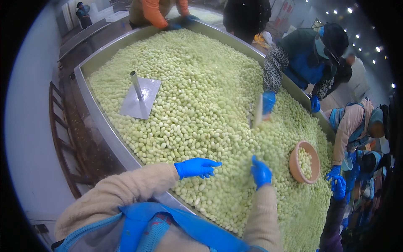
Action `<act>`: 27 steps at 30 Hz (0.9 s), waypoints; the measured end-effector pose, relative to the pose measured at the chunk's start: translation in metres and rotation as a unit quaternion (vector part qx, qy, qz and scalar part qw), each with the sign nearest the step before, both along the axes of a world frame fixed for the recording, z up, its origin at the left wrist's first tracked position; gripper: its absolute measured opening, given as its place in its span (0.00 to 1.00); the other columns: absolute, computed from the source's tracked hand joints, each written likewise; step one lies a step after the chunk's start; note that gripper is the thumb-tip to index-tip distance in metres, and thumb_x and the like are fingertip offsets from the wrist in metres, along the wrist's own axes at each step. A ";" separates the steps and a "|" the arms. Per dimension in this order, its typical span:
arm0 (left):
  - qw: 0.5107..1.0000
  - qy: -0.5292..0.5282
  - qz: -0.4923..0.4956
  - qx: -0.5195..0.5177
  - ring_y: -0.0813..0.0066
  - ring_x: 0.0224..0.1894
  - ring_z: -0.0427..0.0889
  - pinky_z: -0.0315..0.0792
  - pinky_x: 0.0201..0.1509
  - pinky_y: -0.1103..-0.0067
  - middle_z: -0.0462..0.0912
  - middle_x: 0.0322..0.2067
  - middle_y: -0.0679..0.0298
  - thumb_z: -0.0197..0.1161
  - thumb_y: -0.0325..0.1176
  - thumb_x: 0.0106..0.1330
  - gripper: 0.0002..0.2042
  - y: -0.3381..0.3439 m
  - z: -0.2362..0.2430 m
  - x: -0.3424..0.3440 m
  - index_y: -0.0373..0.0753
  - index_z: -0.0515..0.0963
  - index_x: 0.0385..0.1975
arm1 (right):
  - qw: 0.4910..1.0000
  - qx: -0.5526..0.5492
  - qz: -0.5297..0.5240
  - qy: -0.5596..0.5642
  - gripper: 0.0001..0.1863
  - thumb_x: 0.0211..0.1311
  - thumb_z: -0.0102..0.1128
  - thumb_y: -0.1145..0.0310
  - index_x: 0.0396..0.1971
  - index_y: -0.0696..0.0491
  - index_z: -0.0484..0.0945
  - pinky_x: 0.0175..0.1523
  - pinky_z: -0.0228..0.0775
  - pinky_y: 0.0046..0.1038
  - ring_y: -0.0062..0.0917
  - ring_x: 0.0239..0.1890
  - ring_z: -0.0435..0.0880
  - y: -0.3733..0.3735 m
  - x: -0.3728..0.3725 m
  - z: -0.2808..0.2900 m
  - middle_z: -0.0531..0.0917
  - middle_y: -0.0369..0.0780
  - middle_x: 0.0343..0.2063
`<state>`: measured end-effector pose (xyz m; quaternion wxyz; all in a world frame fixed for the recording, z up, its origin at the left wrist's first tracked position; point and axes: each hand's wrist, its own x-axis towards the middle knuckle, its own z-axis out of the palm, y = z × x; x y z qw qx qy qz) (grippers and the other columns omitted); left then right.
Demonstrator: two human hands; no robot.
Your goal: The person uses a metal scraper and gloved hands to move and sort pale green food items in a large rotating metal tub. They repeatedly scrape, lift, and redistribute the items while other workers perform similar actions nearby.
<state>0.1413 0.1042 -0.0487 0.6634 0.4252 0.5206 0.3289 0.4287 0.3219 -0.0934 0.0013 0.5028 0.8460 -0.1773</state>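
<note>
A large metal bin [94, 107] is filled with pale green oval pieces [176, 84]. My left hand [195, 168], in a blue glove, is over the pieces near the bin's near-left edge, index finger extended and the others loosely bent, with nothing visible in it. My right hand [261, 172], also blue-gloved, rests among the pieces right of it, fingers apart; whether its fingertips touch one is unclear. To its right, a peach bowl [297, 170] holds more pieces. A metal plate with an upright tube [142, 105] lies on the heap at left.
A co-worker in leopard-print sleeves [275, 67] works opposite with a blurred pale tool [258, 109]. Another in orange sleeves [153, 12] leans on the far rim. More co-workers [357, 122] line the right side. A dark rack [58, 122] stands by the left wall.
</note>
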 end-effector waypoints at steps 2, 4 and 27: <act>1.000 0.021 -0.002 -0.015 0.73 0.53 0.79 0.75 0.58 0.73 0.80 0.54 0.62 0.58 0.45 0.73 0.25 -0.004 0.014 0.000 0.57 0.66 0.70 | 0.997 -0.030 -0.022 0.071 0.28 0.63 0.61 0.68 0.64 0.45 0.73 0.55 0.72 0.32 0.32 0.48 0.82 0.004 0.015 0.044 0.83 0.44 0.51; 1.000 0.012 0.000 0.004 0.74 0.53 0.79 0.75 0.58 0.74 0.80 0.54 0.62 0.58 0.45 0.73 0.25 -0.002 0.004 0.002 0.56 0.66 0.70 | 0.943 0.143 0.011 0.300 0.26 0.68 0.56 0.71 0.66 0.52 0.70 0.56 0.70 0.26 0.26 0.51 0.78 0.058 0.074 0.027 0.78 0.42 0.58; 0.759 0.642 0.076 0.076 0.47 0.62 0.73 0.69 0.64 0.59 0.71 0.62 0.48 0.65 0.52 0.60 0.38 -0.015 -0.007 -0.132 0.37 0.62 0.66 | 0.950 0.060 0.274 0.138 0.42 0.58 0.68 0.57 0.71 0.48 0.61 0.72 0.56 0.39 0.39 0.71 0.63 -0.068 -0.237 0.041 0.62 0.43 0.72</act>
